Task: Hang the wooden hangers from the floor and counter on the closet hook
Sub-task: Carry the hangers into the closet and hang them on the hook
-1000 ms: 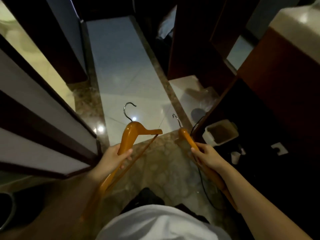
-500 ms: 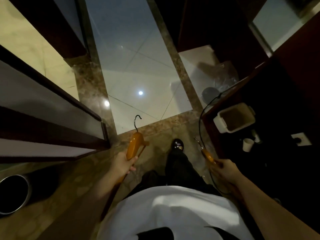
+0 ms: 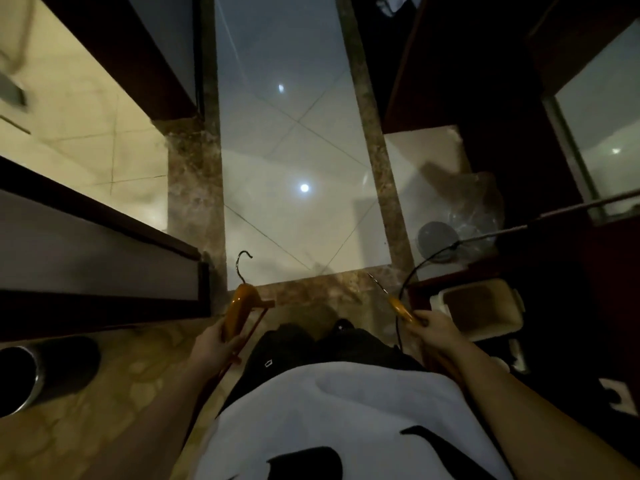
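One orange wooden hanger (image 3: 239, 308) is in the left hand (image 3: 216, 348), fingers curled round its arm, metal hook up, over the near left corner of the shiny pale tiled floor strip (image 3: 294, 150). The right hand (image 3: 438, 329) grips a second orange hanger (image 3: 401, 310) over the near right corner.

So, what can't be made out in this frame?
Head view only.
Closet hook: out of frame.
Right hanger: most of it hidden behind the right hand and forearm.
Left hanger: lower end lost behind the left hand and in shadow.
Dark recess at right: contents too dim.
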